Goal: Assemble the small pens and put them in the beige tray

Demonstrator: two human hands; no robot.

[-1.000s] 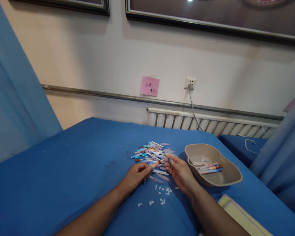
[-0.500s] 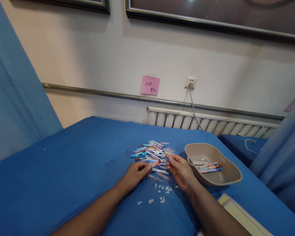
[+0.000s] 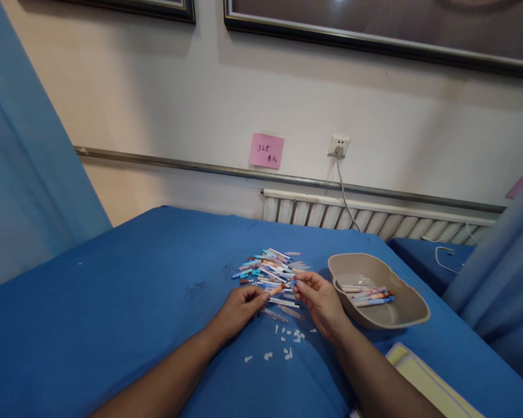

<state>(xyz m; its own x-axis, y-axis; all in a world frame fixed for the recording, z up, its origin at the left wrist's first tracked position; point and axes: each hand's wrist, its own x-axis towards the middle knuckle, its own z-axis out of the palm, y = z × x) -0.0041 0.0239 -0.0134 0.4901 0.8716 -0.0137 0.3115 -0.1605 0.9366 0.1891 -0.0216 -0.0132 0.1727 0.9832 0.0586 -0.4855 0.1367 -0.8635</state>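
My left hand point(image 3: 239, 307) pinches an orange pen point(image 3: 276, 289) with a brown end, which points to the right. Thumb and fingertips of my right hand point(image 3: 320, 302) are closed on a small blue piece point(image 3: 293, 283), close to the pen's brown end; whether the two touch is too small to tell. Behind and under both hands lies a loose pile of pens and pen parts point(image 3: 264, 268) in white, blue, turquoise and pink. Nearer to me, several small white pieces point(image 3: 297, 335) are scattered on the blue cloth point(image 3: 157, 278).
To the right of my right hand stands a beige basin point(image 3: 403, 323) with several pens point(image 3: 368, 295) in it. A yellow flat item point(image 3: 418, 377) lies at the front right, partly under my forearm. Beyond the table are a radiator point(image 3: 314, 212) and a plugged-in cable point(image 3: 344, 194).
My right hand has shifted very slightly beside the pen's brown end. My left hand and the pile look the same.
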